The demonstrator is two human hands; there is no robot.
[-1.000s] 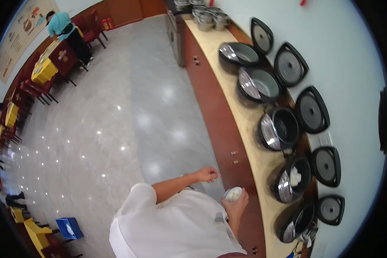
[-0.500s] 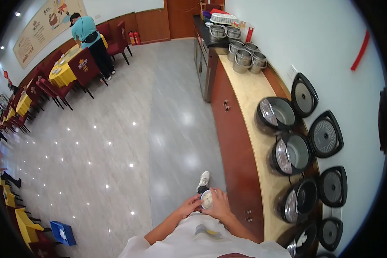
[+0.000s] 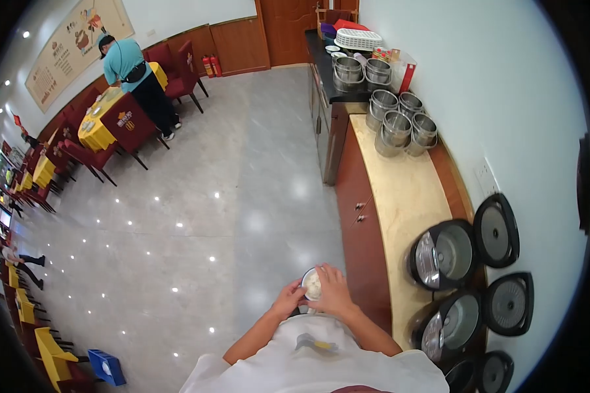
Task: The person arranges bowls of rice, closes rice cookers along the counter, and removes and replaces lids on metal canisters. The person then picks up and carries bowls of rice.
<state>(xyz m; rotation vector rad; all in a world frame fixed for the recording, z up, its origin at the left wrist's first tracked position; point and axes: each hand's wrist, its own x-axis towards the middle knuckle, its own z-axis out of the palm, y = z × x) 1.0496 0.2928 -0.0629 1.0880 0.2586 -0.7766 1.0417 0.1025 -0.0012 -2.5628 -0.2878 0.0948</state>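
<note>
In front of my waist I carry a small bowl with a pale rim and white food in it that looks like rice. My left hand grips the bowl's left side, with the thumb at the rim. Wrapped around the right side is my right hand, its fingers partly over the top. The bowl's underside is hidden. Nearest to my right arm stands the red-brown cabinet with its light wooden top.
Open rice cookers line the cabinet top on the right, lids raised against the wall. Several metal pots stand farther along. At the left, a person in a teal shirt bends over a yellow-covered table. A blue crate lies on the floor.
My view has moved forward along the cabinet: the metal pots are nearer and the rice cookers have slid down the picture. Both hands still hold the bowl, slightly higher in view.
</note>
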